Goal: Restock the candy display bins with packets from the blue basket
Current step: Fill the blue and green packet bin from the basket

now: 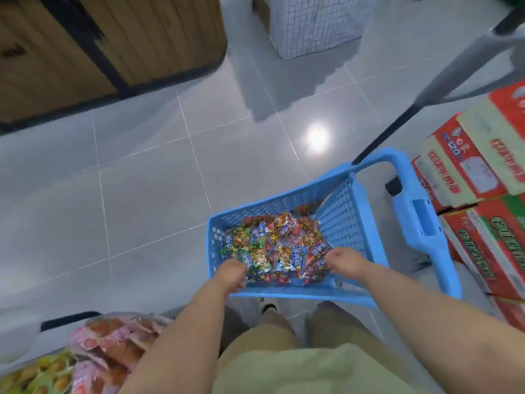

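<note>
Many candy packets (284, 247) lie in the blue basket (284, 196) (mesh-walled).

Glossy grey floor tiles (147, 200) with pale grout lines fill the scene, and a bright light reflection (316, 136) shines on them. A wood-panelled cabinet (159, 32) with a black frame stands upper left, a white gridded pillar (315, 21) top centre, and stacked red-and-cream cardboard boxes (483, 166) at right.

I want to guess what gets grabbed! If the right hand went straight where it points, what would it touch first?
Probably the red candy packets in the blue basket, just ahead of the right hand. Depth is unclear; it may touch them already.
</note>
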The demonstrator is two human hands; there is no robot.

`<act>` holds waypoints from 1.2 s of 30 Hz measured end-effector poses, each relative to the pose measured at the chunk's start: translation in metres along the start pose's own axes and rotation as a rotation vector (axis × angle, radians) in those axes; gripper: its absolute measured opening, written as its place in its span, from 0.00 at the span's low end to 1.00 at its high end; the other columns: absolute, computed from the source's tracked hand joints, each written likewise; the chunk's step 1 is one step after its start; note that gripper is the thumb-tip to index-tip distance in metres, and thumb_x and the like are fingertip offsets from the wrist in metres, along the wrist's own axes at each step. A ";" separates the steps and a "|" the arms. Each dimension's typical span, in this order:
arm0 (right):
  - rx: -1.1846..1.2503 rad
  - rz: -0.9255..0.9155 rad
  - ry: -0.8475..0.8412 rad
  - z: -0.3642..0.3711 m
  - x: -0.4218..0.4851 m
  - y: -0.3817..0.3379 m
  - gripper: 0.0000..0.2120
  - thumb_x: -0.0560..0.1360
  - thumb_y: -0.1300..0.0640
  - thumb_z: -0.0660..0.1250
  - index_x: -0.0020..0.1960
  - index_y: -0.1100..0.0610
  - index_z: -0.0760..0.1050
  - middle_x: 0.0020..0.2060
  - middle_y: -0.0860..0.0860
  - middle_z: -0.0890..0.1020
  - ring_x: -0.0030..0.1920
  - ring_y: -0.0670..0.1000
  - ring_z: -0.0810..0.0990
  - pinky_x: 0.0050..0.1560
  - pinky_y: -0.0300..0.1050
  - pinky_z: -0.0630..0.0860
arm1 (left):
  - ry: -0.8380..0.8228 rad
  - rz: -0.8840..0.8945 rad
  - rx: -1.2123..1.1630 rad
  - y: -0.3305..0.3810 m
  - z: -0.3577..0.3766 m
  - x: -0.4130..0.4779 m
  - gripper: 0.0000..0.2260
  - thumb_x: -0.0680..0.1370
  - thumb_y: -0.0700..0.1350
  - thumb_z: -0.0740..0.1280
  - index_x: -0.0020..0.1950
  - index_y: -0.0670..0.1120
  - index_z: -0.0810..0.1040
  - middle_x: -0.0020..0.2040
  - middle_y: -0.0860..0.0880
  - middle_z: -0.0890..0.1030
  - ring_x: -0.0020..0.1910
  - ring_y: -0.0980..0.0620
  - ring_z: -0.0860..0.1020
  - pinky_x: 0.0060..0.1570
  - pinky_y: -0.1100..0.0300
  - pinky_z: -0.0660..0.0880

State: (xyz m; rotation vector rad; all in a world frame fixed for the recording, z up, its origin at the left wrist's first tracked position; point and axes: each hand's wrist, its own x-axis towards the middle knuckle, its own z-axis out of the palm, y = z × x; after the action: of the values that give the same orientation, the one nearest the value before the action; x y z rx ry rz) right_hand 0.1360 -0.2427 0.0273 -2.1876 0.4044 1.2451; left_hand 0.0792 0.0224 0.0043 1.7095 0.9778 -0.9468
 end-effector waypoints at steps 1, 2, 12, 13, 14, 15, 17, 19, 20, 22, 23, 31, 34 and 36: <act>0.014 0.012 0.000 0.002 0.008 -0.003 0.07 0.77 0.62 0.59 0.41 0.58 0.72 0.37 0.54 0.75 0.39 0.51 0.74 0.39 0.43 0.73 | -0.003 0.000 0.036 0.006 -0.004 0.011 0.09 0.81 0.40 0.56 0.40 0.44 0.68 0.34 0.46 0.72 0.29 0.51 0.71 0.30 0.62 0.67; 0.027 0.021 -0.006 0.005 0.015 -0.005 0.10 0.76 0.62 0.59 0.37 0.58 0.71 0.34 0.54 0.73 0.37 0.51 0.73 0.37 0.44 0.73 | -0.001 -0.005 0.059 0.008 -0.005 0.023 0.09 0.80 0.40 0.56 0.41 0.42 0.69 0.34 0.45 0.72 0.29 0.50 0.72 0.30 0.61 0.69; 0.028 0.153 -0.208 0.058 0.112 0.008 0.15 0.77 0.62 0.59 0.51 0.76 0.72 0.48 0.74 0.75 0.39 0.53 0.69 0.41 0.46 0.70 | 0.037 -0.201 -0.046 -0.018 0.028 0.127 0.37 0.76 0.47 0.70 0.77 0.40 0.51 0.75 0.40 0.61 0.68 0.40 0.68 0.62 0.51 0.69; 0.011 0.159 -0.221 0.062 0.117 0.009 0.15 0.77 0.60 0.60 0.51 0.75 0.73 0.44 0.72 0.76 0.38 0.53 0.70 0.39 0.44 0.68 | 0.052 -0.218 -0.115 -0.022 0.032 0.136 0.41 0.74 0.48 0.72 0.77 0.41 0.49 0.76 0.40 0.59 0.71 0.40 0.65 0.65 0.50 0.67; -0.004 0.167 -0.231 0.064 0.122 0.010 0.15 0.77 0.60 0.60 0.50 0.74 0.74 0.40 0.68 0.76 0.37 0.52 0.70 0.38 0.43 0.67 | 0.051 -0.245 -0.162 -0.023 0.035 0.142 0.45 0.73 0.49 0.73 0.78 0.41 0.47 0.77 0.41 0.56 0.73 0.40 0.61 0.69 0.48 0.64; -0.010 0.177 -0.236 0.067 0.126 0.011 0.14 0.78 0.59 0.60 0.49 0.72 0.75 0.39 0.64 0.75 0.37 0.51 0.71 0.38 0.43 0.68 | 0.054 -0.255 -0.181 -0.025 0.039 0.150 0.48 0.71 0.51 0.75 0.78 0.41 0.44 0.77 0.41 0.54 0.74 0.40 0.59 0.71 0.46 0.62; -0.015 0.187 -0.252 0.067 0.134 0.012 0.13 0.78 0.59 0.60 0.50 0.68 0.76 0.43 0.67 0.76 0.37 0.51 0.72 0.37 0.43 0.69 | 0.086 -0.274 -0.173 -0.027 0.043 0.161 0.52 0.68 0.54 0.76 0.78 0.41 0.44 0.78 0.41 0.54 0.75 0.40 0.57 0.72 0.45 0.59; -0.006 0.191 -0.265 0.065 0.139 0.011 0.13 0.78 0.58 0.60 0.53 0.67 0.76 0.44 0.66 0.78 0.38 0.51 0.74 0.36 0.42 0.69 | 0.133 -0.323 -0.168 -0.030 0.044 0.168 0.54 0.65 0.56 0.78 0.78 0.42 0.46 0.77 0.41 0.55 0.75 0.39 0.57 0.72 0.44 0.59; -0.010 0.196 -0.260 0.064 0.142 0.011 0.12 0.78 0.58 0.60 0.53 0.65 0.77 0.46 0.64 0.80 0.39 0.52 0.75 0.36 0.42 0.70 | 0.145 -0.355 -0.175 -0.031 0.046 0.170 0.55 0.65 0.57 0.78 0.78 0.42 0.46 0.77 0.41 0.54 0.75 0.39 0.56 0.72 0.43 0.59; -0.017 0.206 -0.247 0.062 0.146 0.011 0.11 0.78 0.58 0.60 0.52 0.63 0.77 0.48 0.61 0.81 0.40 0.51 0.76 0.35 0.40 0.70 | 0.149 -0.385 -0.202 -0.033 0.048 0.172 0.55 0.64 0.56 0.79 0.77 0.40 0.47 0.77 0.40 0.56 0.74 0.38 0.58 0.71 0.44 0.61; -0.014 0.207 -0.233 0.061 0.149 0.011 0.12 0.78 0.58 0.60 0.52 0.65 0.77 0.46 0.62 0.81 0.39 0.52 0.75 0.36 0.40 0.69 | 0.165 -0.375 -0.217 -0.034 0.049 0.173 0.53 0.63 0.55 0.80 0.76 0.39 0.51 0.75 0.38 0.60 0.72 0.38 0.63 0.70 0.45 0.64; 0.364 0.352 -0.409 0.078 0.140 -0.023 0.14 0.72 0.42 0.69 0.49 0.50 0.75 0.49 0.50 0.79 0.49 0.49 0.79 0.48 0.47 0.78 | -0.101 -0.342 -0.395 -0.017 0.042 0.123 0.50 0.62 0.63 0.77 0.76 0.48 0.57 0.73 0.48 0.65 0.61 0.48 0.72 0.43 0.57 0.76; 0.678 0.386 -0.521 0.082 0.134 -0.036 0.13 0.73 0.42 0.68 0.52 0.49 0.76 0.47 0.51 0.78 0.47 0.52 0.79 0.48 0.50 0.79 | -0.169 -0.256 -0.325 -0.015 0.044 0.110 0.48 0.65 0.66 0.72 0.77 0.51 0.53 0.75 0.49 0.61 0.59 0.51 0.69 0.35 0.63 0.72; 0.813 0.351 -0.535 0.083 0.134 -0.038 0.14 0.75 0.46 0.66 0.55 0.54 0.76 0.45 0.53 0.80 0.43 0.53 0.81 0.48 0.50 0.80 | -0.169 -0.183 -0.248 -0.014 0.045 0.109 0.47 0.66 0.66 0.71 0.77 0.50 0.53 0.76 0.49 0.59 0.63 0.49 0.70 0.33 0.65 0.71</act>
State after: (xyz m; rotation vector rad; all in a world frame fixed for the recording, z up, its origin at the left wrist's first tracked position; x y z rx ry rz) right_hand 0.1691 -0.1583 -0.1068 -1.0852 0.8971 1.4447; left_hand 0.1017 0.0056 -0.1114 1.3296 1.1028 -1.0235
